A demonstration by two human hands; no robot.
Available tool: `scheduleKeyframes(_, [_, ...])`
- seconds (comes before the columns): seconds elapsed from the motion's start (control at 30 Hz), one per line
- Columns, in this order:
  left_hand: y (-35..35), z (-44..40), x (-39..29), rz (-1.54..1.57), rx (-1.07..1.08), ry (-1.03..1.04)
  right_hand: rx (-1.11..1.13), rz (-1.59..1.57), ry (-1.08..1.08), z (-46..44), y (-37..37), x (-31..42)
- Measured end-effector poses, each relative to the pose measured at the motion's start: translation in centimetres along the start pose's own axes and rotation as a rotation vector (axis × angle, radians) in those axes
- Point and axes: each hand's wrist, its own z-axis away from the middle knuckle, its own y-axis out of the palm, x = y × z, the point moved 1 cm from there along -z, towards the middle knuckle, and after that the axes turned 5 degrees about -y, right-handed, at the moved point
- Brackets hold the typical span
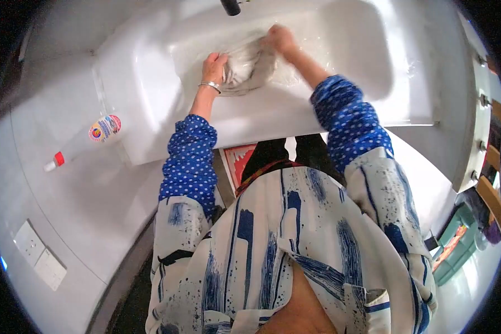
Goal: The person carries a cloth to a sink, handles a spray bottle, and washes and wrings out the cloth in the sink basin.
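Observation:
A wet, white cloth point(244, 65) lies bunched in shallow water in the white sink point(362, 53). My left hand point(213, 68), with a silver bangle at the wrist, grips the cloth's left edge, thumb on top. At its upper right end is my right hand point(280, 41), slightly blurred, with the fingers curled in around the fabric. The fingertips of that hand are hidden. Blue polka-dot sleeve covers are on both forearms.
A dark faucet point(230, 6) juts over the sink's far edge. To the left stands a clear bottle point(94, 136) with a red-and-white cap. Wall sockets point(39, 256) are at lower left, and a green bin point(456, 245) is at lower right.

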Motion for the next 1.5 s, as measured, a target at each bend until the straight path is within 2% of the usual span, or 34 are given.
scheduleKeyframes(0.03, [0.9, 0.5, -1.0, -0.006, 0.016, 0.0, -0.215, -0.048, -0.121, 2.4, 2.5, 1.4])
scheduleKeyframes(0.07, [1.9, 1.8, -2.2, 0.273, 0.014, -0.254, -0.191, -0.069, -0.203, 3.8, 3.6, 4.2])
scheduleKeyframes(0.1, [2.4, 2.7, -2.8, 0.552, 0.002, -0.507, -0.093, -0.177, -0.076, 6.5, 2.9, 9.5])
scheduleKeyframes(0.13, [1.4, 2.5, -1.1, 0.875, 0.47, -0.365, -0.175, -0.201, -0.302, 8.2, 4.4, 11.4])
scheduleKeyframes(0.17, [1.8, 4.2, -2.9, 0.743, 0.365, -0.385, -0.167, -0.165, -0.342, 11.1, 3.1, 14.5])
scheduleKeyframes(0.23, [3.2, 6.3, -5.4, 0.64, 0.176, -0.385, -0.436, 0.119, -0.47, 10.4, 5.2, 13.8])
scheduleKeyframes(0.3, [5.3, 7.2, -5.7, 0.704, -0.009, -0.332, -0.253, -0.031, -0.213, 6.7, 1.6, 11.1])
scheduleKeyframes(0.33, [5.8, 8.3, -6.9, 0.689, 0.008, -0.37, -0.188, -0.015, -0.044, 4.1, 1.0, 9.3])
scheduleKeyframes(0.37, [5.6, 7.9, -6.6, 0.593, -0.042, -0.378, -0.233, 0.06, -0.087, 3.6, 0.7, 9.0])
scheduleKeyframes(0.43, [4.6, 6.5, -6.5, 0.716, -0.085, -0.395, -0.278, 0.064, -0.158, 5.6, 1.0, 12.0])
scheduleKeyframes(0.47, [3.2, 6.1, -5.6, 0.715, -0.085, -0.398, -0.356, 0.002, -0.338, 7.0, 3.1, 13.1])
scheduleKeyframes(0.53, [0.0, 4.6, -3.2, 0.7, 0.403, -0.155, -0.392, -0.057, -0.423, 9.6, 3.7, 15.6])
scheduleKeyframes(0.57, [0.5, 4.6, -3.8, 0.77, 0.528, -0.179, -0.452, -0.1, -0.482, 9.6, 4.1, 15.2])
scheduleKeyframes(0.6, [0.8, 4.6, -4.0, 0.831, 0.653, -0.21, -0.388, -0.111, -0.362, 8.5, 3.1, 14.0])
scheduleKeyframes(0.63, [3.2, 6.3, -6.1, 0.663, 0.141, -0.27, -0.318, -0.124, -0.245, 6.4, 2.3, 12.3])
scheduleKeyframes(0.67, [3.9, 7.5, -6.7, 0.63, 0.107, -0.292, -0.403, -0.039, -0.155, 4.1, 2.3, 10.8])
scheduleKeyframes(0.7, [4.0, 7.9, -6.9, 0.598, 0.074, -0.311, -0.324, -0.055, -0.145, 3.5, 2.1, 10.2])
scheduleKeyframes(0.77, [2.0, 5.6, -3.6, 0.632, 0.036, -0.246, -0.317, -0.106, -0.093, 4.9, 2.7, 11.9])
scheduleKeyframes(0.8, [0.0, 4.0, -1.7, 0.895, 0.539, -0.159, -0.305, -0.113, -0.083, 7.2, 3.6, 13.3])
scheduleKeyframes(0.83, [0.3, 6.2, -3.8, 0.766, 0.423, -0.093, -0.433, -0.124, -0.344, 9.4, 4.5, 15.1])
scheduleKeyframes(0.87, [0.8, 8.7, -6.5, 0.628, 0.303, -0.043, -0.498, -0.133, -0.48, 9.4, 4.4, 15.3])
scheduleKeyframes(0.9, [1.9, 7.8, -6.6, 0.629, 0.298, -0.043, -0.56, -0.132, -0.616, 9.4, 4.5, 15.3])
scheduleKeyframes(0.97, [2.8, 6.3, -6.0, 0.816, -0.025, -0.318, -0.296, -0.085, -0.213, 6.1, 4.3, 13.0])
scheduleKeyframes(1.0, [2.8, 7.1, -5.9, 0.754, 0.023, -0.305, -0.244, -0.148, -0.079, 4.2, 3.0, 11.9])
scheduleKeyframes(1.1, [3.1, 7.6, -6.0, 0.74, 0.039, -0.282, -0.294, -0.083, -0.165, 4.4, 3.2, 11.6])
scheduleKeyframes(1.13, [2.3, 7.8, -5.9, 0.747, 0.031, -0.281, -0.287, -0.125, -0.29, 6.2, 3.8, 12.7])
scheduleKeyframes(1.2, [0.1, 9.0, -6.2, 0.697, 0.289, -0.042, -0.315, -0.215, -0.523, 10.6, 5.3, 15.5])
scheduleKeyframes(1.23, [0.6, 8.8, -6.4, 0.699, 0.292, -0.038, -0.317, -0.212, -0.526, 10.2, 5.4, 15.0])
scheduleKeyframes(1.3, [2.0, 9.1, -6.8, 0.767, -0.021, -0.258, -0.269, 0.036, -0.36, 7.4, 5.5, 12.1])
scheduleKeyframes(1.33, [1.6, 9.4, -5.6, 0.576, -0.075, -0.342, -0.12, -0.12, -0.223, 5.7, 3.4, 10.1])
scheduleKeyframes(1.37, [1.6, 11.2, -6.0, 0.496, 0.09, -0.243, -0.023, 0.133, -0.182, 4.0, 2.0, 8.8])
scheduleKeyframes(1.43, [0.4, 11.9, -4.7, 0.501, 0.17, -0.205, 0.01, 0.152, -0.188, 3.1, 1.3, 8.7])
scheduleKeyframes(1.47, [-0.5, 12.8, -4.7, 0.507, 0.158, -0.217, 0.075, 0.001, -0.205, 3.4, 1.5, 8.9])
scheduleKeyframes(1.5, [-1.5, 12.9, -5.4, 0.217, 0.1, -0.17, 0.12, -0.146, -0.213, 3.6, 1.2, 9.0])
